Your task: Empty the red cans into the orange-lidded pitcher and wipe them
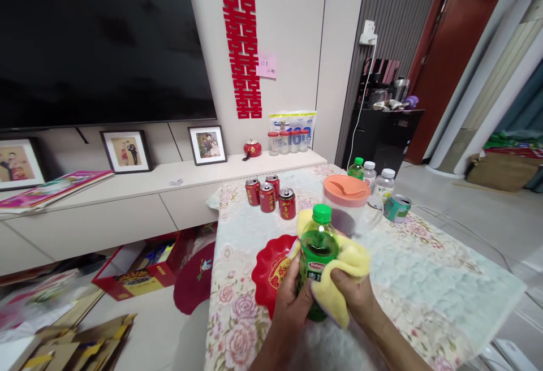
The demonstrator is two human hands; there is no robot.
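Note:
A green plastic drink bottle (319, 242) with a green cap stands upright in front of me, above the near part of the table. My left hand (292, 289) is closed around its lower left side. In my right hand (355, 292) is a yellow cloth (333, 297), bunched and pressed against the bottle's right side; part of it also shows behind the bottle. Just left of the bottle lies a red scalloped plate (265, 272) with gold print, partly covered by my left hand. Behind the bottle stands a clear pitcher (345, 201) with an orange lid.
Several red cans (287, 204) stand on the flowered tablecloth (241, 320) at the back left. Back right are a green-capped bottle (356, 168), white-capped bottles (385, 184) and a green can (397, 208). Beyond is a white cabinet (169, 184); a red box (136, 269) sits on the floor.

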